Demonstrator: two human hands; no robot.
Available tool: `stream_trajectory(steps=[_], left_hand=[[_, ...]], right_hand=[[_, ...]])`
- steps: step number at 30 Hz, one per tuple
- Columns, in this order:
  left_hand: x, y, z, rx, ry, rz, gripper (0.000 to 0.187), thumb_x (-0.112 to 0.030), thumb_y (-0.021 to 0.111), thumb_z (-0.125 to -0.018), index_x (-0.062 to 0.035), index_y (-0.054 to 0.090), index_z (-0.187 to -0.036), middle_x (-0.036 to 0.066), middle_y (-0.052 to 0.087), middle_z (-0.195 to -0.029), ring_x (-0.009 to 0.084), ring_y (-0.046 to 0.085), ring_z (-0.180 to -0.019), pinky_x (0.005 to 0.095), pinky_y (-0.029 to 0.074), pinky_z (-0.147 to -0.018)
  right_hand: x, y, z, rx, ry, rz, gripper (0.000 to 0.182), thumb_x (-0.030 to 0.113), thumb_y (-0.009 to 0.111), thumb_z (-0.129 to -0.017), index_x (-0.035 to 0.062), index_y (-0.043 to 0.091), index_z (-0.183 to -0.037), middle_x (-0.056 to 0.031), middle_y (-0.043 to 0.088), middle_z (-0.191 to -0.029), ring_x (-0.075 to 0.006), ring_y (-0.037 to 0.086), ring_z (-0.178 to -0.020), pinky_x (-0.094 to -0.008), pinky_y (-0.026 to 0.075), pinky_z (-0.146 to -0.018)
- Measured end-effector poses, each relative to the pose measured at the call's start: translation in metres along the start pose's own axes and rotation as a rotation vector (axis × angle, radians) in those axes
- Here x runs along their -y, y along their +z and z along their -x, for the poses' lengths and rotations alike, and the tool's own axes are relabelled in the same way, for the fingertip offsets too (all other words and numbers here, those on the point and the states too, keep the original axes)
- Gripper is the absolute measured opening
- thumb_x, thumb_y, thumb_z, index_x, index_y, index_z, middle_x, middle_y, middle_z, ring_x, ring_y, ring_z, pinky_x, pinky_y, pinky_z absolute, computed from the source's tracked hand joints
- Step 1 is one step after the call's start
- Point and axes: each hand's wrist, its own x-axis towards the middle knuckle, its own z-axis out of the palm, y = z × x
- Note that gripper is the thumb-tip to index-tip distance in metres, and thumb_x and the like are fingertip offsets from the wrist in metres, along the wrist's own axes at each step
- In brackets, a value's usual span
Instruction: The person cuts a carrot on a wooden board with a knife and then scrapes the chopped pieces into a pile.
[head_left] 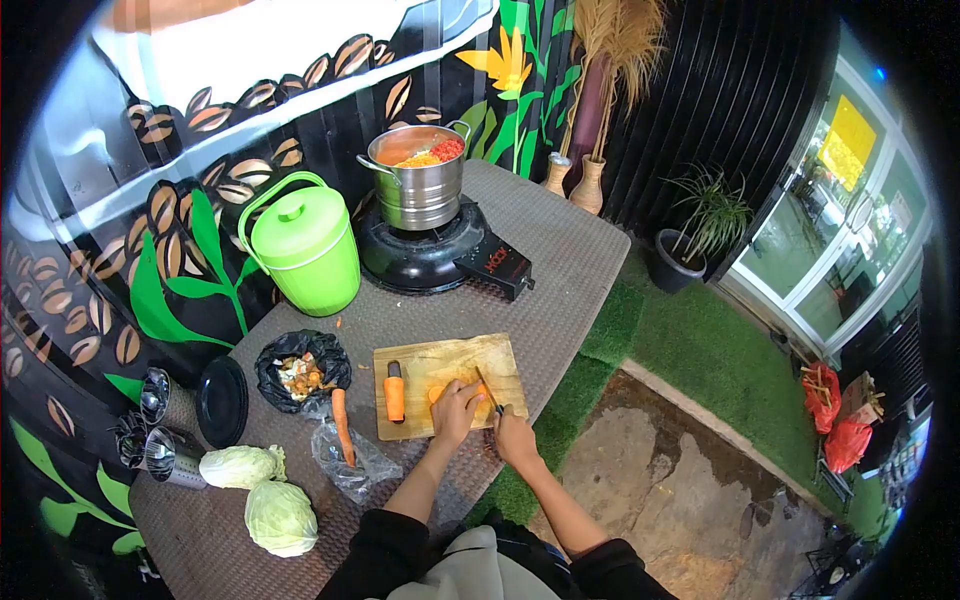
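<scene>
- Right hand [515,435]: closed around the handle of the knife [484,380]. The blade points away from the person, over the right half of the board [455,354].
- Left hand [457,410]: set on the board just beside the blade, fingers bent and lowered onto cut carrot [436,392]. Whether the fingers grip a piece or only press on it cannot be told.
- Cut carrot: orange pieces on the board, beside and partly under the left hand; the covered portion is hidden.
- Board: wooden, flat on the table [570,215], near the edge on the person's right. An orange item [395,398] with a dark upper end lies on its left part; its kind cannot be confirmed.
- Left of the board: a whole carrot [342,425] lying on a clear bag [362,472]; near it, an open black bag [333,352] containing scraps.
- Table's near left: two cabbages, one paler and longer [243,467], one round and green [281,519], side by side.
- Beyond the board: a steel pot [418,200] on a black stove [400,262], with orange, yellow and red contents visible. A lidded green bucket [310,255] stands upright beside the stove.
</scene>
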Motion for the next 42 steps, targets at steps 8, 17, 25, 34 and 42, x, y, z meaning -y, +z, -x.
stream_trajectory(steps=[8,17,25,34,42], left_hand=[[0.001,0.004,-0.001,-0.047,0.039,-0.053,0.028,-0.026,0.066,-0.085,-0.0131,0.065,-0.11,0.007,0.061,-0.095,0.026,0.063,-0.084,0.0377,0.049,-0.069],[-0.001,0.001,0.005,-0.046,0.033,-0.017,0.031,-0.028,0.064,-0.086,-0.0119,0.067,-0.112,0.007,0.057,-0.089,0.0261,0.06,-0.082,0.038,0.049,-0.068],[-0.001,0.003,0.008,-0.075,0.025,-0.005,0.028,-0.027,0.065,-0.086,-0.0121,0.07,-0.108,0.006,0.057,-0.085,0.0237,0.06,-0.078,0.0366,0.049,-0.066],[0.005,0.004,0.004,-0.062,0.005,0.029,0.026,-0.024,0.067,-0.084,-0.0121,0.071,-0.107,0.005,0.06,-0.089,0.024,0.061,-0.079,0.036,0.048,-0.066],[0.002,0.002,0.004,-0.106,0.002,-0.004,0.024,-0.022,0.068,-0.083,-0.0108,0.072,-0.104,0.006,0.061,-0.088,0.0246,0.062,-0.077,0.0361,0.048,-0.066]], right_hand=[[0.001,-0.007,-0.006,0.015,-0.032,-0.039,0.032,0.025,0.045,-0.096,-0.0068,0.05,-0.098,-0.0293,0.063,-0.077,-0.0461,0.064,-0.077,-0.0518,0.052,-0.07],[0.001,0.015,0.001,-0.072,0.038,-0.07,0.034,0.024,0.044,-0.096,-0.0097,0.05,-0.099,-0.0349,0.061,-0.085,-0.0497,0.061,-0.083,-0.0539,0.048,-0.076],[0.002,0.003,-0.006,0.085,0.058,-0.121,0.036,0.024,0.043,-0.096,-0.0115,0.051,-0.096,-0.0356,0.061,-0.085,-0.0505,0.06,-0.084,-0.0549,0.047,-0.076],[0.02,0.017,0.004,0.095,0.216,-0.059,0.035,0.028,0.044,-0.097,-0.0059,0.047,-0.104,-0.0327,0.062,-0.088,-0.0481,0.062,-0.088,-0.0539,0.05,-0.077],[-0.002,0.015,-0.013,0.129,0.051,0.037,0.034,0.027,0.045,-0.096,-0.0058,0.047,-0.104,-0.0333,0.062,-0.09,-0.0483,0.062,-0.088,-0.053,0.05,-0.076]])
